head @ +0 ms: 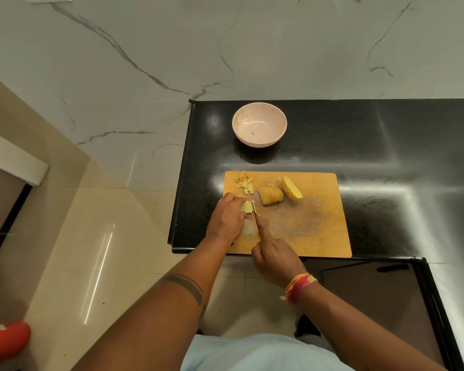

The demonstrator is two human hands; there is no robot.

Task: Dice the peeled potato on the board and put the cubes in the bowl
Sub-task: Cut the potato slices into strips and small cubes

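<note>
left hand (227,219) pinned potato slices (246,207) on the board (319,226); right hand (275,257) gripped the knife (254,210). blade beside fingertips: nick likely. bowl (259,124) well apart on the counter (386,145), cubes (244,182) might spill.

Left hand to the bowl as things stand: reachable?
Probably yes. The bowl stands on the counter beyond the board, nothing between. But the left hand is holding a potato piece for the knife and must let go first.
</note>
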